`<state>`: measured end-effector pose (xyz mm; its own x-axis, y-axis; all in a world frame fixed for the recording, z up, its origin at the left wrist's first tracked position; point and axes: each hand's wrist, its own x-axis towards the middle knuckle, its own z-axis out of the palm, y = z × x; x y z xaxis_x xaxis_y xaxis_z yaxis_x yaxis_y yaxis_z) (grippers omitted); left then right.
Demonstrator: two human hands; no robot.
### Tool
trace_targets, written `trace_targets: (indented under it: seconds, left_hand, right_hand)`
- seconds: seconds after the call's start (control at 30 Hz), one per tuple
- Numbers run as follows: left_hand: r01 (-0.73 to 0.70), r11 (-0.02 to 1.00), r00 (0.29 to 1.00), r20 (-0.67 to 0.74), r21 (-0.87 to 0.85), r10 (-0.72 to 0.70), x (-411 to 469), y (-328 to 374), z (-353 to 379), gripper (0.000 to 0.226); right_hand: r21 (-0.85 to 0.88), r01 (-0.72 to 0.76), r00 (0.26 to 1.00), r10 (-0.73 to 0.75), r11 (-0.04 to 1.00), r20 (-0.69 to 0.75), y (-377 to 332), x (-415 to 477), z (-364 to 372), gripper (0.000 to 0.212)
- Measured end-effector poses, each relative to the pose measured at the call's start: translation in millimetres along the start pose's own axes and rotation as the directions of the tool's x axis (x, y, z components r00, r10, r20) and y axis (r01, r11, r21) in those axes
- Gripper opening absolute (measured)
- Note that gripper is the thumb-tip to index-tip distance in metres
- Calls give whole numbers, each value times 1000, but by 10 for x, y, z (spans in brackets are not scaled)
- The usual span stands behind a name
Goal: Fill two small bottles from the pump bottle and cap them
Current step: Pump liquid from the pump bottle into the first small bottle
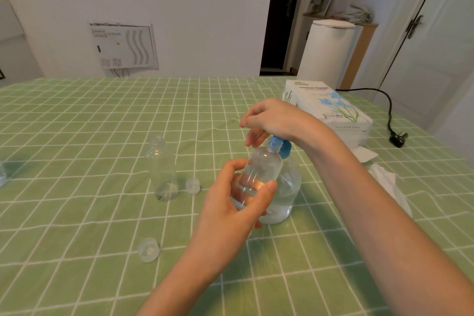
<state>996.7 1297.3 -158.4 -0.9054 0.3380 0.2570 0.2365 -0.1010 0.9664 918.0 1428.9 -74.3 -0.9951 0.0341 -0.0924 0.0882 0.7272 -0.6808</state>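
My left hand (pixel 238 202) grips a small clear bottle (pixel 261 169), tilted with its mouth up against the blue pump head (pixel 279 147) of the large clear pump bottle (pixel 287 192). My right hand (pixel 272 120) rests on top of the pump head, its fingers loosely bent. A second small clear bottle (pixel 163 169) stands upright and uncapped to the left. Two clear caps lie on the cloth: one cap (pixel 193 185) beside that bottle, the other cap (pixel 148 249) nearer me.
A green checked tablecloth (pixel 89 123) covers the table. A tissue paper box (pixel 331 110) sits at the back right with crumpled tissues (pixel 384 179) beside it. A black power cord and plug (pixel 396 136) lie at the far right.
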Motion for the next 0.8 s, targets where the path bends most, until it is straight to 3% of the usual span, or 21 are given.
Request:
trace_targets:
  seconds: [0.2,0.43,0.8]
  left_hand:
    - [-25,999,1000,-14,24,26,8,-19,3,26]
    - [-66,997,996,-62,51,70,32,-15,31,40]
    - [-99,992,991,-80,73,105,65,-39,-4,40]
  right_hand:
    - [47,3,1000,-2,999,-11,5,-15,-27,29]
    - [123,-38,999,37,992,13,-57,-33,-108,17]
    - [249,-108,991,84,963,107,-98,-45,-186,12]
